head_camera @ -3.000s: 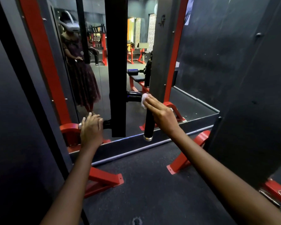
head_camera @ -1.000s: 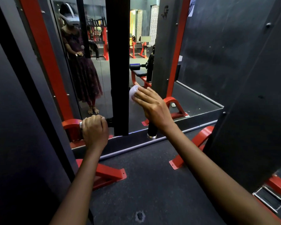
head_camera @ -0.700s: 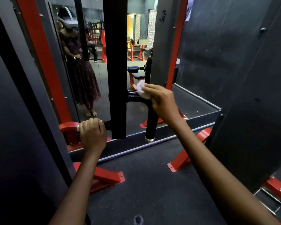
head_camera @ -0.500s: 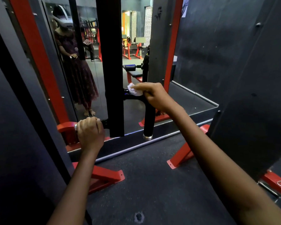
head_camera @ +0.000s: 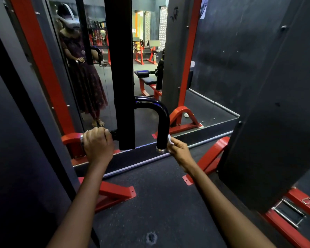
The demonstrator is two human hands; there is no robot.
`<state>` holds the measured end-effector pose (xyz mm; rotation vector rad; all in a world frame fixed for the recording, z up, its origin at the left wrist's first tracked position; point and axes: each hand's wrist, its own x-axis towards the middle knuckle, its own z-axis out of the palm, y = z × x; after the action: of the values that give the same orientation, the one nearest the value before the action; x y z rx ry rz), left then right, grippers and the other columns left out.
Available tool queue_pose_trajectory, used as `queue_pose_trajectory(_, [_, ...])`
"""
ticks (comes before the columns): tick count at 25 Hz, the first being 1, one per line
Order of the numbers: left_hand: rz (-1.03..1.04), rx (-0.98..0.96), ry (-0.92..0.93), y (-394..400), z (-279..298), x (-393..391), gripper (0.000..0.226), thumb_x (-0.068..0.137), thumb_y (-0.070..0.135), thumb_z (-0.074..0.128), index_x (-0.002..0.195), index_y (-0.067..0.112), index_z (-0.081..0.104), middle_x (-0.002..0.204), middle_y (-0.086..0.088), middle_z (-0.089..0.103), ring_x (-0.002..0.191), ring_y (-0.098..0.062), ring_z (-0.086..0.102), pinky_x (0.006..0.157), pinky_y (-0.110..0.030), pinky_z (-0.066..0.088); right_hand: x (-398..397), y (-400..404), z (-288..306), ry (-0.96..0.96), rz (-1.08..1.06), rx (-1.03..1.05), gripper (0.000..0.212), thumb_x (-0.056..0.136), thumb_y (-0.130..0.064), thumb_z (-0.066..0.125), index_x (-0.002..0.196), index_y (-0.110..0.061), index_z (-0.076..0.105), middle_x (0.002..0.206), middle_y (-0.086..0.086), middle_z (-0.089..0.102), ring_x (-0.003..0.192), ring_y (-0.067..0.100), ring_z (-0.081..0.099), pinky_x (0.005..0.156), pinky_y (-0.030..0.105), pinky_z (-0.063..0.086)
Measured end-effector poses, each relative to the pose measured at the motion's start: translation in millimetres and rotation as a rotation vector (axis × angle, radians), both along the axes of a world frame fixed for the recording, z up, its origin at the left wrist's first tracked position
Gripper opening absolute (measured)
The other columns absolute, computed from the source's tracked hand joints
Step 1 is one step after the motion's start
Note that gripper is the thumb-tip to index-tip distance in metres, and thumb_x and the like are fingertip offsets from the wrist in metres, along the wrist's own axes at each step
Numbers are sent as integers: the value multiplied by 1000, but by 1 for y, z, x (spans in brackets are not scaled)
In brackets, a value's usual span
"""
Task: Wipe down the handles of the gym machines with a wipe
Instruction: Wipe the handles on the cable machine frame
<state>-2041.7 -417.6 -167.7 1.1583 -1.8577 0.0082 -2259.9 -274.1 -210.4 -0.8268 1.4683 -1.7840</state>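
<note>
1. Two hands work at mid-frame: the left hand is clenched around a side handle, hiding nearly all of it.
2. Right hand pinches a white wipe against the lower end of the black curved handle, just above its metal cap; most of the wipe is covered by fingers.
3. Upper left, the mirror shows the person, partly blocked by a black post.

Two hands are at the black upright post: the left hand on its left, the right hand on its right. Two black handles branch from that post, one per side. One white wipe sits right of it.
</note>
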Motion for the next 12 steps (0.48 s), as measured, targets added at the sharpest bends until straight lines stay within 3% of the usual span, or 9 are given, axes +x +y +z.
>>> queue_pose_trajectory(3, [-4,6,8,-1,1,0,38,90,25,28,72,2,52,70,-19,52,73,-37,48,82,-49,36,18,-2,-13,-290,-23,-22,34,88,8,47,100,-14,69,80,-1,70,73,12,61,70,22,50])
queue_pose_trajectory(7, [-9,9,14,1,1,0,39,90,26,27,72,2,53,71,-18,52,74,-36,48,83,-49,35,34,8,-5,-727,-64,-111,29,94,9,34,95,-2,60,82,10,71,69,19,69,68,31,57])
queue_pose_trajectory(12, [11,-17,5,-1,-1,0,38,91,24,28,71,3,53,69,-18,52,72,-36,48,79,-47,32,33,11,6,-890,-95,-44,27,96,5,29,91,3,55,67,18,68,57,24,68,55,36,56])
